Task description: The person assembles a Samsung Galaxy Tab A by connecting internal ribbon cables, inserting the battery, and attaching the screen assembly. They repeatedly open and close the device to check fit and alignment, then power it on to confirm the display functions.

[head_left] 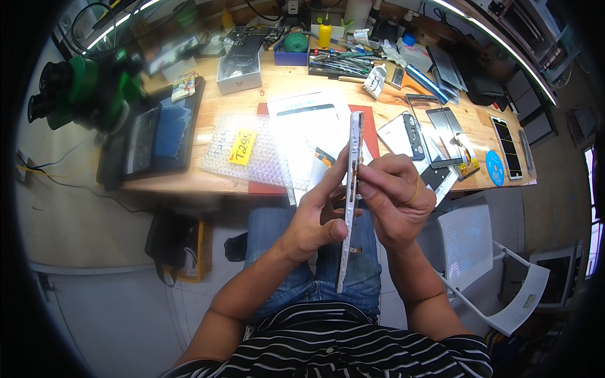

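A thin silver-white flat panel, seen nearly edge-on, stands upright over my lap at the table's front edge. It looks like a tablet screen part, and a short ribbon cable sticks out from its right side low down. My left hand grips it from the left, thumb on the near edge and fingers reaching behind. On the right side, the thumb and forefinger of my right hand are pinched together against the panel's upper half. Something small and brownish shows at those fingertips, too small to make out.
Bubble wrap with a yellow label and white sheets lie on the wooden table. A green microscope stands left. Loose screens lie right, tools behind. A white chair stands at the right.
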### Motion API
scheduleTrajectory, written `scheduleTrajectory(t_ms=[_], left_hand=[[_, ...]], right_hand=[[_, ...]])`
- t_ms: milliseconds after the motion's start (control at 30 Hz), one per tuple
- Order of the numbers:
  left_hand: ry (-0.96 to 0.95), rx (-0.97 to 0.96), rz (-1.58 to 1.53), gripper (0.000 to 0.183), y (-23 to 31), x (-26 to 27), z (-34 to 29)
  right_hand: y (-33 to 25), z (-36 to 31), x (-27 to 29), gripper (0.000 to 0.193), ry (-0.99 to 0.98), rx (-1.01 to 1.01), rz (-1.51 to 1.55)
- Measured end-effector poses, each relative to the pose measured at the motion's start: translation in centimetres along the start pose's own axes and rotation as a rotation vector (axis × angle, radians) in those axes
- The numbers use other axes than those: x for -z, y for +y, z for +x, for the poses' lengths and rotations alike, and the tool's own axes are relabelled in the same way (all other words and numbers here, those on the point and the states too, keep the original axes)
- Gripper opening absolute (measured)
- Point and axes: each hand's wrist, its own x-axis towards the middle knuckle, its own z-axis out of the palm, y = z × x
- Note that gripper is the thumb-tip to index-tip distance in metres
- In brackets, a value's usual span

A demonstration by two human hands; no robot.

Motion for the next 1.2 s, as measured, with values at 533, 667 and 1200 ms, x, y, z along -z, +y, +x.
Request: scheduleTrajectory(t_ms=[533, 667, 1200], left_hand=[[-0.016, -0.030, -0.058, 0.127, -0.8, 0.1, -0.2], [-0.022, -0.013, -0.034, 0.126, -0.4, 0.2, -0.1], [0.069, -0.151, -0.075, 0.132, -0.5, -1.2, -0.1]], right_hand=[[-0.3, -0.1, -0.4, 0.029, 0.010, -0.014, 0.012], [-0.4, 0.2, -0.1, 0.032, -0.017, 0.099, -0.118], [-2.2, -0.3, -0.5, 0.031, 0.003, 0.013, -0.107]])
